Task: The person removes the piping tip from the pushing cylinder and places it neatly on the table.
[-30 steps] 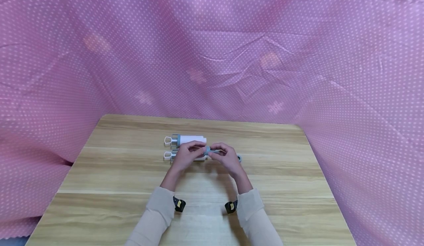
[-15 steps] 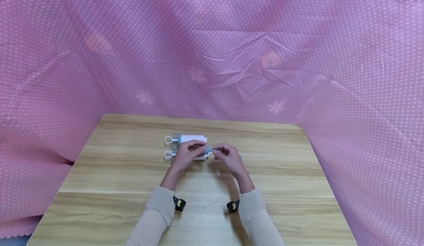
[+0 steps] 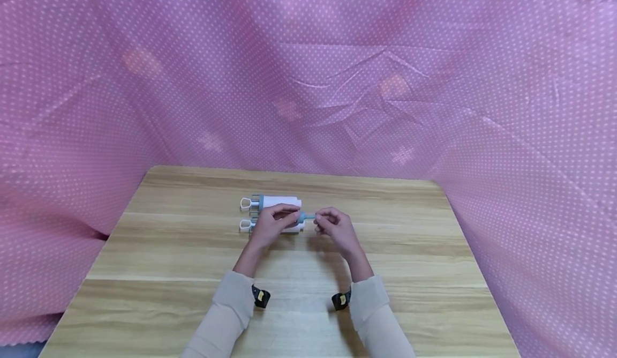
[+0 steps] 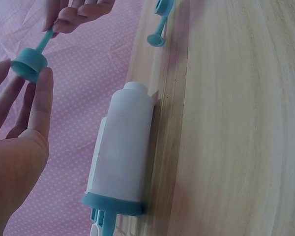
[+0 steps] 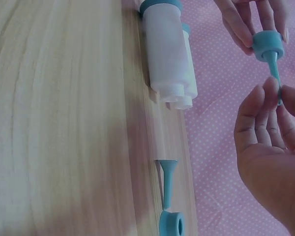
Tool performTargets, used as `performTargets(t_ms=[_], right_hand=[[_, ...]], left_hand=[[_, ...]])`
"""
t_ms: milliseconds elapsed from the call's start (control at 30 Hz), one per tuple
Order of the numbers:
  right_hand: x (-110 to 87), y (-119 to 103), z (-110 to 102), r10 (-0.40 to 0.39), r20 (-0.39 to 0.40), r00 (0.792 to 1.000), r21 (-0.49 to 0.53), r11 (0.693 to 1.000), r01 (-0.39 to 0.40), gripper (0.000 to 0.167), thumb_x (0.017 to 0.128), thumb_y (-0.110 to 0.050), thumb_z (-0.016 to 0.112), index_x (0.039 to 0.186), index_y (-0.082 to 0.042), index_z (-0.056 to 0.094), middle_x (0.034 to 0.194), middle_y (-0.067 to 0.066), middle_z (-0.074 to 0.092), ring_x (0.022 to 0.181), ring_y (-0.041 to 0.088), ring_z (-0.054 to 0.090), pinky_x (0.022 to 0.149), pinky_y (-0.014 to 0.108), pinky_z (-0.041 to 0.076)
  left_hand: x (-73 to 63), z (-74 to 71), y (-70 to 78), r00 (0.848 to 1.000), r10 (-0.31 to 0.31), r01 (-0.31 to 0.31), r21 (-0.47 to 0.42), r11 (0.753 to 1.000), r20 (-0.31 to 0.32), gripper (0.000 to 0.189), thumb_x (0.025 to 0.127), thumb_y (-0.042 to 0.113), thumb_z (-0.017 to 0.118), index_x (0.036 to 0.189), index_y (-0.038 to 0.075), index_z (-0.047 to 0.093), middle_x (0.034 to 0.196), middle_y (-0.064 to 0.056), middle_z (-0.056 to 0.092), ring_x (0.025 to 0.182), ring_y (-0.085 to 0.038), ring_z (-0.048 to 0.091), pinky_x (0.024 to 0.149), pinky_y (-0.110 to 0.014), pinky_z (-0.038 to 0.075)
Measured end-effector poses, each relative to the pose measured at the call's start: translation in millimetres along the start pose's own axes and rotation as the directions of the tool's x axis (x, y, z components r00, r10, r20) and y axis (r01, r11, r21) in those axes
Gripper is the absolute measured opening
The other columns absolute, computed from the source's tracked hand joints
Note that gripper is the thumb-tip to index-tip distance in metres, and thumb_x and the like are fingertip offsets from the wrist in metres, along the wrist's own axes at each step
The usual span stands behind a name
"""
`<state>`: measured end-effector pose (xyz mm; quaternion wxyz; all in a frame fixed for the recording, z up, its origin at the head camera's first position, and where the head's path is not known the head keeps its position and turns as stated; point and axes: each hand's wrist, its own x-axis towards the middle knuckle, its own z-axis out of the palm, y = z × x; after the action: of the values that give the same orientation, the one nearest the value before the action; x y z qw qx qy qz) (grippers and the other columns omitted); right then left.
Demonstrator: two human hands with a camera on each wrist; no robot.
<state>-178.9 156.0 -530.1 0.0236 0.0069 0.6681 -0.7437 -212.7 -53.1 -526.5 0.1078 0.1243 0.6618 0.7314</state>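
Note:
My left hand [image 3: 272, 226] holds a teal screw cap [image 4: 33, 59] by its sides between fingers and thumb. A slim teal nozzle [image 5: 273, 69] sticks out of that cap, and my right hand [image 3: 340, 232] pinches its far end. Both hands are raised over the table, just in front of two white syringe-like barrels. The nearer barrel [image 4: 122, 147] lies on its side with a teal collar and a short white neck. Beside it lies the second barrel [image 3: 281, 202]. White loop handles [image 3: 246, 204] stick out at their left ends.
A loose teal nozzle [image 5: 168, 184] and a teal ring cap [image 5: 172, 223] lie on the wooden table [image 3: 409, 272], hidden behind my right hand in the head view. A pink dotted cloth [image 3: 308, 79] hangs round the back and sides.
My right hand has drawn away to the right, from beside the cap to the nozzle's far end, so more of the nozzle shows. The left hand stays in place with the cap.

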Motion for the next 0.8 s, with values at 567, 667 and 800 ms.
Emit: performTargets(t_ms=[567,667,800], right_hand=[[0.6,-1.3,-0.9,0.0,0.011,1.0,0.086,0.996,-0.001,0.023,0.1,-0.001,0.06,0.115,0.016,0.057,0.102,0.031,0.067,0.076,0.015,0.067,0.072,0.027,0.058],[0.5,-2.4,-0.3,0.002,0.009,1.0,0.082,0.997,-0.003,0.019,0.1,0.0,0.06,0.113,0.014,0.059,0.103,0.033,0.066,0.076,0.015,0.067,0.072,0.027,0.058],[-0.6,-5.0,1.1,0.005,0.011,1.0,0.087,0.996,-0.006,0.016,0.1,0.003,0.059,0.112,0.014,0.059,0.104,0.034,0.065,0.076,0.015,0.066,0.072,0.027,0.058]], left_hand=[[-3.2,3.3,0.7,1.0,0.001,0.0,0.025,1.0,-0.02,0.033,0.093,0.014,0.076,0.121,-0.003,0.07,0.115,-0.017,0.07,0.098,-0.021,0.069,0.086,-0.033,0.058],[-3.3,3.4,0.0,1.0,0.011,-0.01,0.034,0.999,-0.023,0.032,0.093,0.015,0.076,0.12,-0.001,0.071,0.115,-0.016,0.07,0.099,-0.022,0.069,0.086,-0.033,0.058],[-3.3,3.7,0.3,1.0,0.019,-0.018,0.039,0.999,-0.019,0.03,0.093,0.015,0.076,0.119,0.0,0.072,0.117,-0.015,0.071,0.1,-0.021,0.07,0.087,-0.033,0.058]])
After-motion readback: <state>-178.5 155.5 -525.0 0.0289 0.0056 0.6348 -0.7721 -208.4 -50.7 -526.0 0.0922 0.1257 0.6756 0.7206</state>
